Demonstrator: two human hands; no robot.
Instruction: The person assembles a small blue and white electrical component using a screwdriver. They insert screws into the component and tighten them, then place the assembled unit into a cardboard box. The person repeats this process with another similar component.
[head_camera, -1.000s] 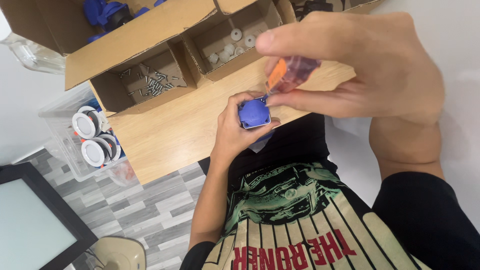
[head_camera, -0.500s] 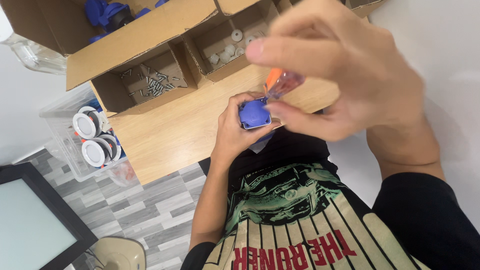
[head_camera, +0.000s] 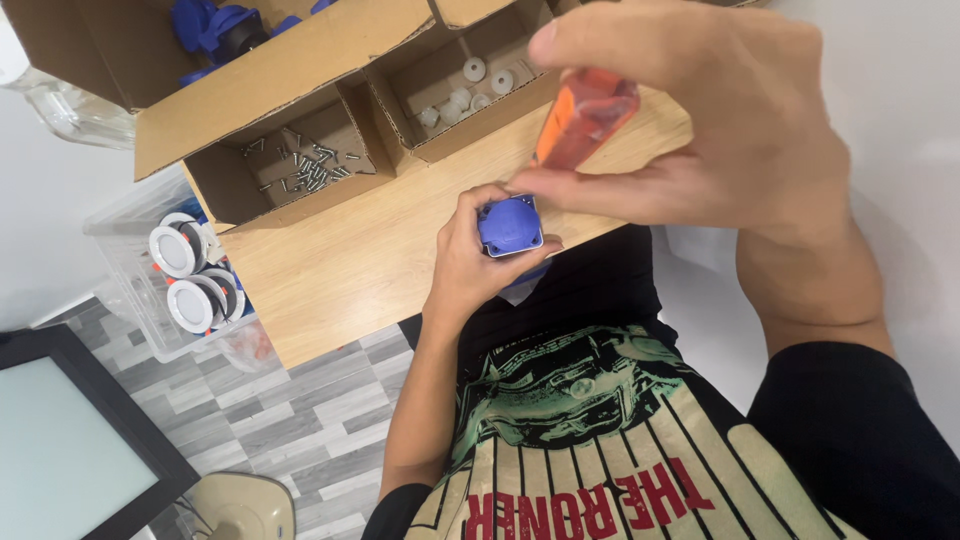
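1. While the left hand (head_camera: 470, 265) is gripping a small blue plastic housing with a rounded square face (head_camera: 510, 225), fingers closed around its sides, the part is sitting over the near edge of the light wooden tabletop (head_camera: 340, 270), just in front of the person's torso.
2. The right hand (head_camera: 720, 130) is closing around an orange translucent screwdriver handle (head_camera: 585, 115), thumb on top and fingers under it; the handle is tilting down-left toward the blue housing.
3. The tip is hiding behind the fingers, so contact with the housing: cannot tell.
4. The two hands are working close together, the right one just above and right of the left.
5. Far left of the hands, an open cardboard box compartment (head_camera: 215, 190) is holding loose small metal screws (head_camera: 310, 170).
6. Right of that, a second cardboard compartment (head_camera: 445, 140) is holding small white round plastic parts (head_camera: 475, 85).
7. At the far left corner, blue plastic parts (head_camera: 215, 25) are lying in a larger box.
8. Left of the table, a clear plastic bin (head_camera: 125, 270) is holding round white fittings (head_camera: 185, 275).
9. A dark-framed screen (head_camera: 70, 440) is showing at near left over grey plank flooring (head_camera: 300, 420).
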